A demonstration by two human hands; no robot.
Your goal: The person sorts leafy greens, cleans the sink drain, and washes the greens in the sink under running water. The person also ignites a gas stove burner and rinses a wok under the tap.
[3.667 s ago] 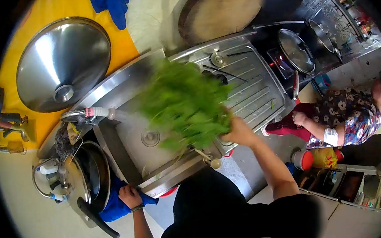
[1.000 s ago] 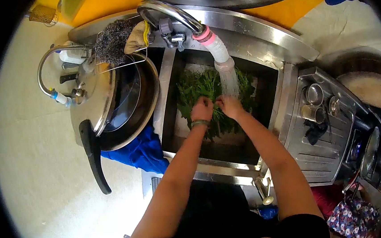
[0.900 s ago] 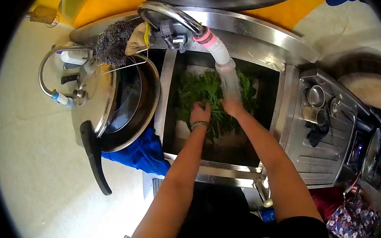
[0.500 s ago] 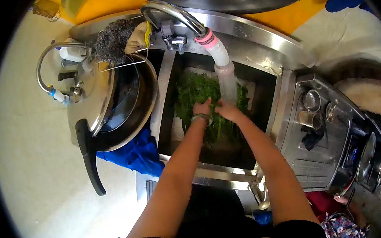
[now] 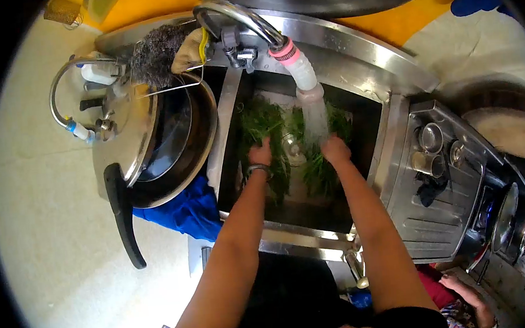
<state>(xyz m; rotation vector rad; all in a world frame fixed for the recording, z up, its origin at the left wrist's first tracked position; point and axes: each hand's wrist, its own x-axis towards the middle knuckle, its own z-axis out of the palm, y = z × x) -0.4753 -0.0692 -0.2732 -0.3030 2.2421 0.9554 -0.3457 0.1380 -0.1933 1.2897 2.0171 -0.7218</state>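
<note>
Leafy greens (image 5: pixel 265 117) lie in two bunches in the steel sink (image 5: pixel 358 199), with the drain (image 5: pixel 293 149) showing between them. Around the left bunch my left hand (image 5: pixel 260 153), with a bracelet at the wrist, is closed. My right hand (image 5: pixel 336 150) is closed on the right bunch, just beside the falling water. The curved faucet (image 5: pixel 245 18) has a pink ring and a pale sleeve (image 5: pixel 301 71), from which water runs onto the right bunch.
Left of the sink stand a large lidded pot (image 5: pixel 127 134) with a black handle and a blue cloth (image 5: pixel 186 213). A drainboard (image 5: pixel 427 225) holds metal cups (image 5: pixel 430 138) at the right. At the lower right is another person's arm (image 5: pixel 467 293).
My hands have moved apart, left and right, and the greens have parted into two bunches, uncovering the drain. The other person's arm at the lower right has moved further into view.
</note>
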